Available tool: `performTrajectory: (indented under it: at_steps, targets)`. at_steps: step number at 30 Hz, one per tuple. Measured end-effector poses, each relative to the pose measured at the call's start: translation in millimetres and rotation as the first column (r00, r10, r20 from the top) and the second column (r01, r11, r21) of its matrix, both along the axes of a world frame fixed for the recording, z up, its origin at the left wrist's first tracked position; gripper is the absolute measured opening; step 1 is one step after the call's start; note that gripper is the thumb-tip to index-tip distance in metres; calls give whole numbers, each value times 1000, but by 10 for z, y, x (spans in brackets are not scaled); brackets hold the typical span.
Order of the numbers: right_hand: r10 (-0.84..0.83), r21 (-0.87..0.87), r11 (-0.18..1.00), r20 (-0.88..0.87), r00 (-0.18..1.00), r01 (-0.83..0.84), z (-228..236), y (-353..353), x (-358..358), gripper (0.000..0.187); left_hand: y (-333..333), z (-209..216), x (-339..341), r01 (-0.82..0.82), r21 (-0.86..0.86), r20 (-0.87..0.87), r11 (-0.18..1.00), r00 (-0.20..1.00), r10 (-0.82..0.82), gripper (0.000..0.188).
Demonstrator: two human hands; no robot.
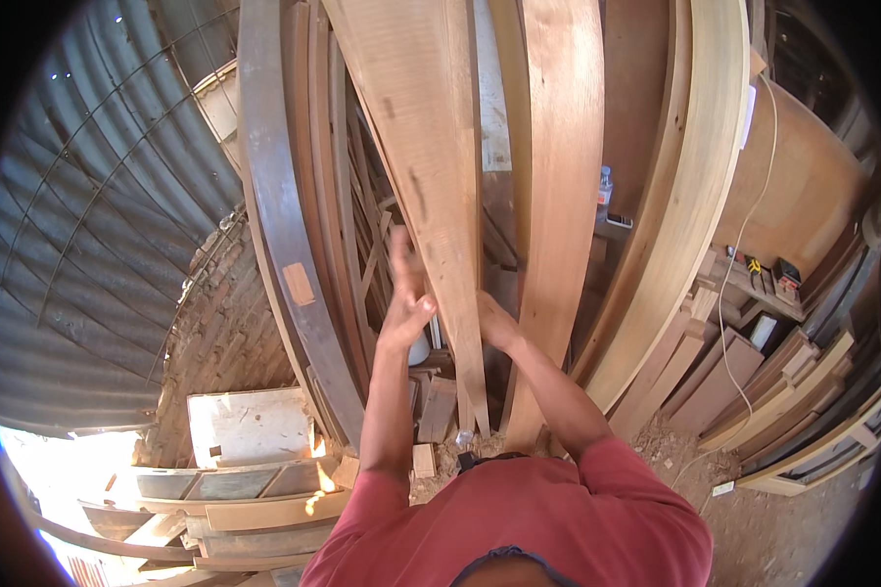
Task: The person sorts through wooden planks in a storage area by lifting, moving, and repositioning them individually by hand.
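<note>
The tapered plank (431, 166), long axis running away from the person (519, 519), lies between left hand (407, 308), unclenched at its edge, and right hand (496, 322), whose grip, partly hidden, cannot be determined.

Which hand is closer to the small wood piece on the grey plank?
Left. Your left hand is right of the wood piece, by the left edge of the tapered board; your right hand is farther, across it.

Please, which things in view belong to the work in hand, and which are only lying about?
Work in hand:
- long tapered board
- left hand, blurred, beside it
- right hand at its other edge

Apparently just lying about:
- bottle
- white panel
</note>
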State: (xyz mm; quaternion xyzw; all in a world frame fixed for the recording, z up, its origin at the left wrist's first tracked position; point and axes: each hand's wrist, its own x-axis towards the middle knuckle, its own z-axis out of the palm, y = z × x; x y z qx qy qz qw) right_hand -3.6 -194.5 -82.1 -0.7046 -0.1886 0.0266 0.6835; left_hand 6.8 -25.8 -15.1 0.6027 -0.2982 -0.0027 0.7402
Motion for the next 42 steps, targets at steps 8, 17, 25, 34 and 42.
performTrajectory:
  at_steps: [8,17,25,34,42]
  targets:
    - [-369,335,902,274,888,272,483,-265,-538,70,-354,-532,445,105,-31,-21,994,994,-106,100]
    - [-279,128,957,166,946,260,246,-590,-160,65,-560,-273,223,-292,127,226,948,939,259,60]
    - [-239,118,969,207,949,219,296,-582,5,71,-194,-671,355,9,24,-28,1000,1000,-8,41]
    - [-232,140,967,125,965,214,350,-576,-77,78,-64,-1491,162,-32,412,-119,911,989,88,43]
    - [-328,87,944,123,937,319,96,-587,-34,70,-99,-1748,30,26,352,-176,936,984,39,59]
